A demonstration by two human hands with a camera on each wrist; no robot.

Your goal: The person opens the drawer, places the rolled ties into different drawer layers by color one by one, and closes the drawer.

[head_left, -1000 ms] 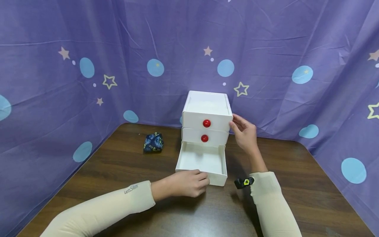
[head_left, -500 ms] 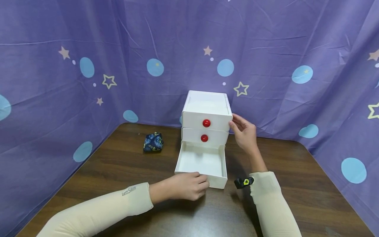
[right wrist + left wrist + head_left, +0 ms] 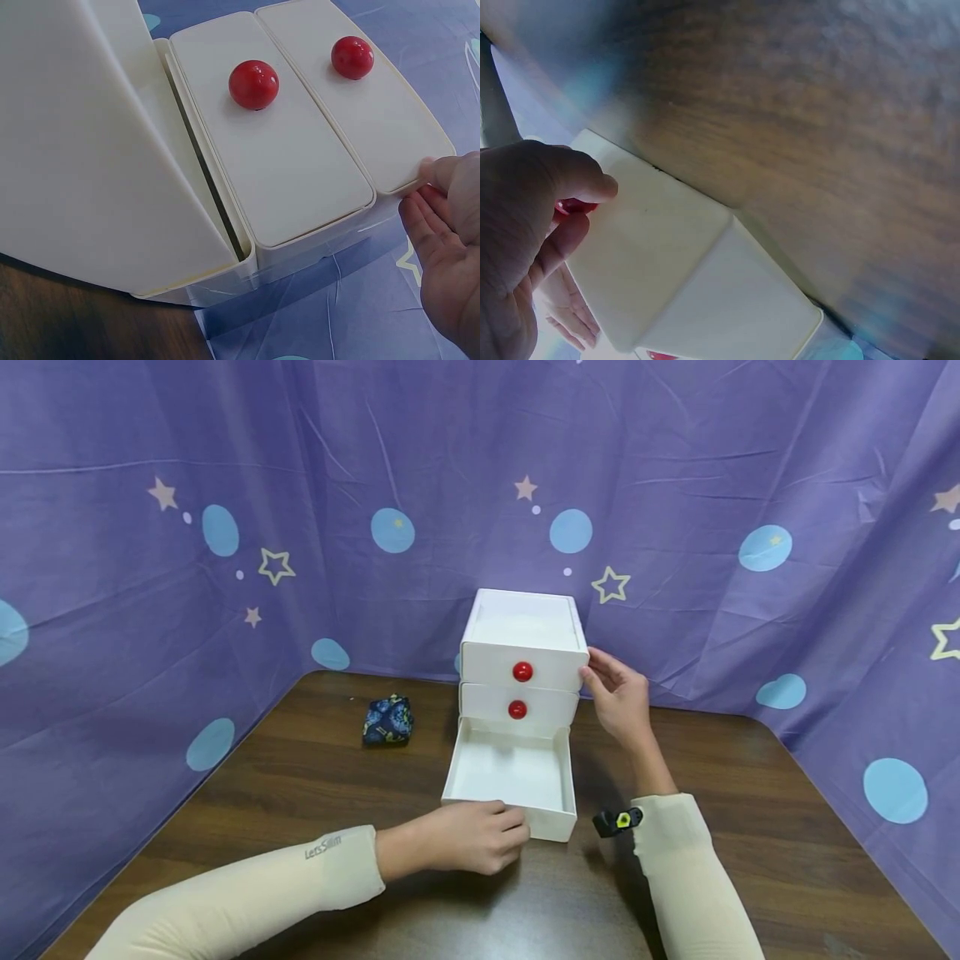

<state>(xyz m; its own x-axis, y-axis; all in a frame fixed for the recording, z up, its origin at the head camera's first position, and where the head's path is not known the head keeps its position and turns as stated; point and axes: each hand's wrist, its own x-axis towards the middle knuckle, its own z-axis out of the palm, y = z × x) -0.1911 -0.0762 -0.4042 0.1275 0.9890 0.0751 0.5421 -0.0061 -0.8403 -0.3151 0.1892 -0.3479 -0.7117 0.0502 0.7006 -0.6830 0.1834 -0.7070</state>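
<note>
Moved since earlier: bottom drawer (image 3: 513, 772) has slid a little farther out of the cabinet (image 3: 523, 647) toward the person, and the left hand (image 3: 468, 837) has drawn back with it; the right hand (image 3: 618, 697) has stayed where it was.
Left hand: fingers curled over the drawer's front wall, thumb and fingers pinching the red knob (image 3: 571, 205) there, as the left wrist view shows.
Right hand: fingers nearly straight, tips pressed against the right front corner of the top drawer (image 3: 360, 97); it grasps nothing.
Drawer from the fingers: its open tray runs straight away from the left fingers toward the cabinet, front wall touching them, back end just under the middle drawer (image 3: 517, 706).
Long axis: the slide runs from cabinet to person, in line with the left forearm.
Nearer hand: the left, on the drawer itself; the right is well apart from it, up at the cabinet's side.
Also there: a dark patterned pouch (image 3: 388, 720) on the table (image 3: 315, 777), beyond and left of the left fingers.
</note>
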